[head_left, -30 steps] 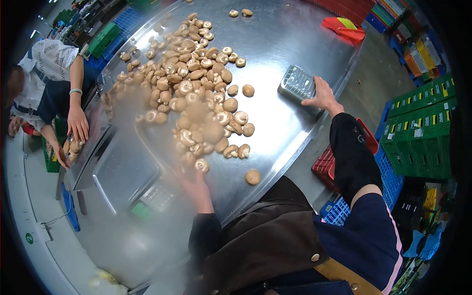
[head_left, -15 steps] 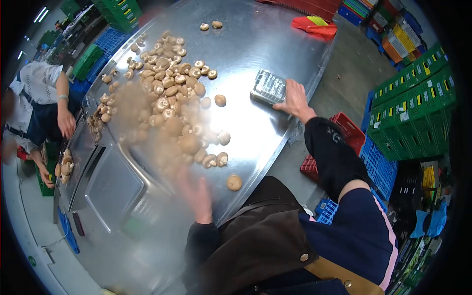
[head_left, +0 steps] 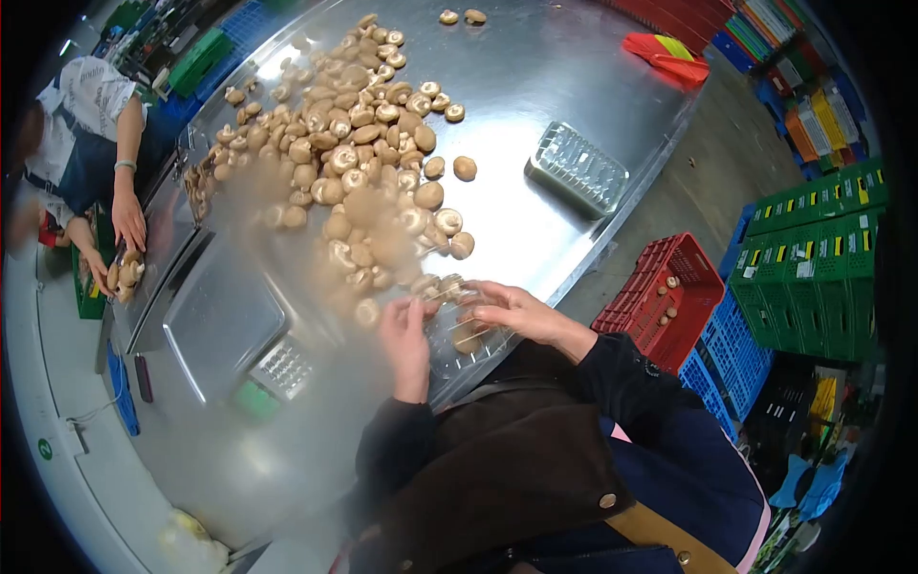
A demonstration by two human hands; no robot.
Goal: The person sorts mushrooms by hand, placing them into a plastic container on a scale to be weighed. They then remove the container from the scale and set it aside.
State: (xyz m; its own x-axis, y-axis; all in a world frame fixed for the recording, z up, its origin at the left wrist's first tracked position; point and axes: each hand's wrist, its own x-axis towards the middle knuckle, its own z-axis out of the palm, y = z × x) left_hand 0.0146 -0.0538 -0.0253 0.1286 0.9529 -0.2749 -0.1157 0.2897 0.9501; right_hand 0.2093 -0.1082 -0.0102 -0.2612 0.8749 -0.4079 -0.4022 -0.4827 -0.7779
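My left hand [head_left: 406,346] is closed at the near edge of the mushroom pile [head_left: 359,143], its fingertips on a mushroom [head_left: 425,285]. To its right my right hand [head_left: 524,316] has its fingers curled round another mushroom [head_left: 450,286]; the exact grip is partly hidden. Under and between both hands lies a clear plastic tray [head_left: 466,364] with a brown mushroom [head_left: 466,339] in it. A stack of clear trays [head_left: 579,172] stands farther right on the metal table [head_left: 535,72]. A blurry smear covers part of the view left of my hands.
Across the table at left, a person's hands [head_left: 128,220] touch mushrooms [head_left: 124,275]. A metal scale plate [head_left: 225,335] is at left. A red crate [head_left: 660,297], blue crates and stacked green crates [head_left: 813,258] stand right, beyond the edge. A red-yellow item [head_left: 666,59] lies at the far corner.
My right hand has left the tray stack and come in beside my left hand. A tray now lies below them, and my left hand's fingers have closed. The view has shifted.
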